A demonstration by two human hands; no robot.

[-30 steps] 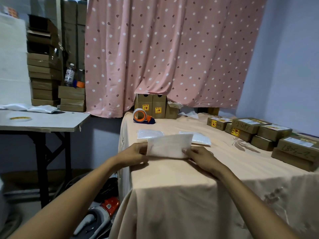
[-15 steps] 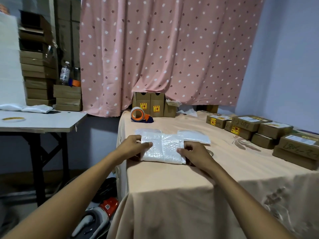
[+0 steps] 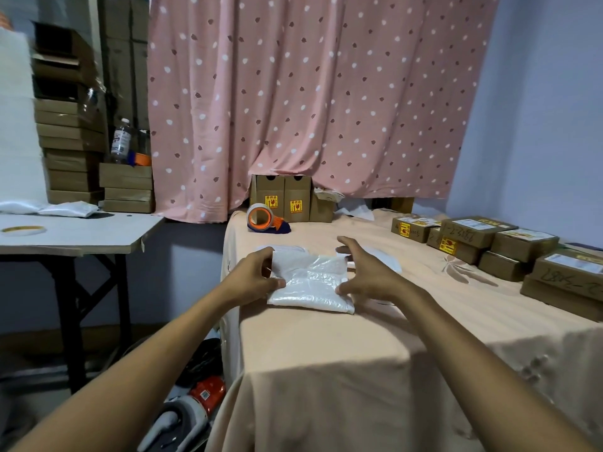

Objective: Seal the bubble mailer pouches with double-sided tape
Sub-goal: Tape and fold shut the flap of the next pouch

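Step in hand looks like squaring up one bubble mailer pouch (image 3: pixel 310 285) before the seal. It lies flat on the cloth-covered counter (image 3: pixel 326 337), near the front left corner, its shiny bubble face up.

Hands:
- left hand (image 3: pixel 256 277): fingers curled round the pouch's left edge, thumb on top, holding it down.
- right hand (image 3: pixel 365 275): wide open, thumb touching the pouch's right edge, fingers spread and lifted over the far right corner. It grips nothing.

I can't make out a flap or a tape strip on the pouch, so I can't tell whether it's sealed. My guess is not yet.

Two more white pouches (image 3: pixel 282 248) lie just behind it, partly hidden by the hands.

Tape: an orange-core tape dispenser (image 3: pixel 261 219) sits at the back of the counter. A thin yellowish tape roll (image 3: pixel 23 229) lies on the side counter (image 3: pixel 81 236), well apart to the left. That flat roll is the likelier double-sided one, but I can't confirm it from here.

Next move, as I read it: keep the left hand pinning the pouch and use the free right hand to fold the open edge over and press it. If no strip is on it yet, fetch tape first, which is a long reach left.

Risk: the film looks slippery and crinkled, so the pouch may skate on the cloth if pressed one-handed.

The cardboard boxes (image 3: pixel 473 234) on the right are clear of the work.
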